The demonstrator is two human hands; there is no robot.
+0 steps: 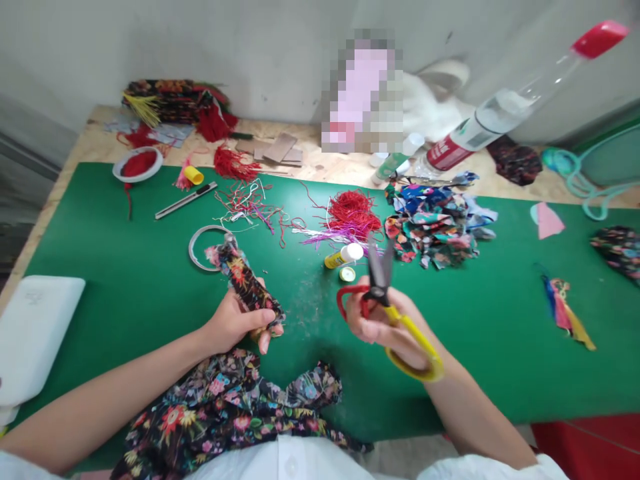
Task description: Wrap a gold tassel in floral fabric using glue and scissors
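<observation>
My left hand is closed around a rolled strip of black floral fabric, its far end pointing up and away. In my right hand is a pair of scissors with one red and one yellow handle, blades parted and pointing away from me, raised over the mat. A larger piece of black floral cloth lies bunched at the table's near edge, below my left hand. Close to the scissor tips are a glue stick and its cap. A roll of tape sits behind the held fabric.
Red thread and colourful fabric scraps are heaped on the green mat. A utility knife, a white bowl and a white power bank lie left. A large bottle leans at the back.
</observation>
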